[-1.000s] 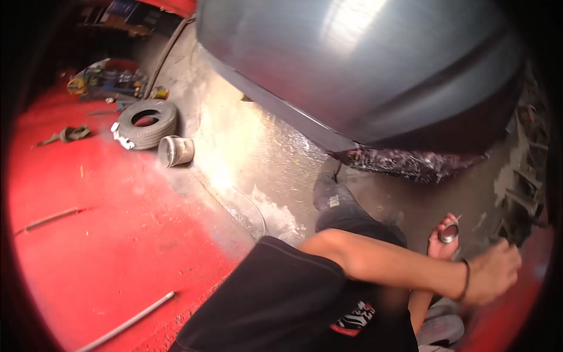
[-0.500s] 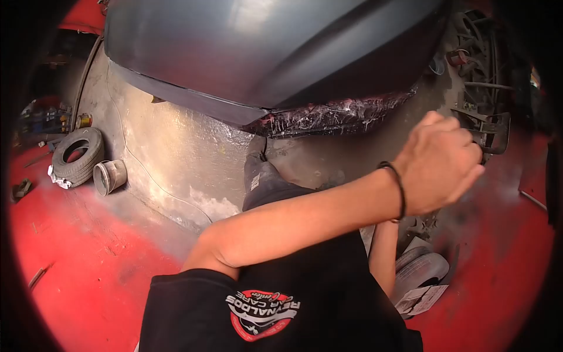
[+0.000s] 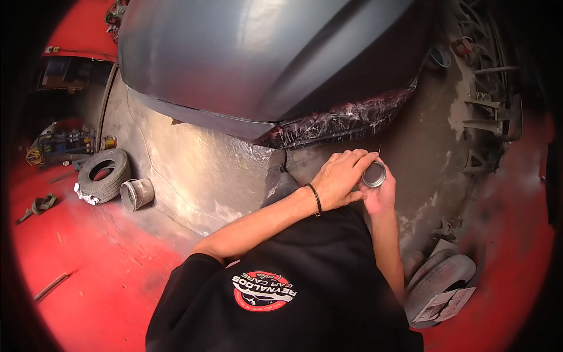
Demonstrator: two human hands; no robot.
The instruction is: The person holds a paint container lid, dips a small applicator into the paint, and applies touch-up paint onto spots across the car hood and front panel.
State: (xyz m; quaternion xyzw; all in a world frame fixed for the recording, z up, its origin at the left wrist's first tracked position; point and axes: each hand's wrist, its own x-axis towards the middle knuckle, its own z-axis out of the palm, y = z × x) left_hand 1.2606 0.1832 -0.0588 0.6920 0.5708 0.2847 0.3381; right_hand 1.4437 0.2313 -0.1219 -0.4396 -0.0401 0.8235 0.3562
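Note:
A small round piece with a silvery ringed rim (image 3: 374,175) is held in front of my body. I cannot tell whether it is a can or a roll. My right hand (image 3: 384,196) is closed around it from the right and below. From the left, my left hand (image 3: 340,176), with a dark band at the wrist, has its fingers over the upper edge and its thumb near the lower edge. A thin dark strip sticks up beside the fingertips. Just beyond my hands is the dark grey car panel (image 3: 264,64), its lower corner (image 3: 346,117) rough and streaked with white and pink.
On the left lie a tyre (image 3: 105,176), a bucket on its side (image 3: 136,194) and a thin cable on the floor. More tyres (image 3: 440,284) with a paper label are at lower right. Metal frames (image 3: 487,117) stand along the right side.
My left hand has come back from far right to meet my right hand. The round rimmed piece, hidden before, now shows between them. The view has shifted slightly.

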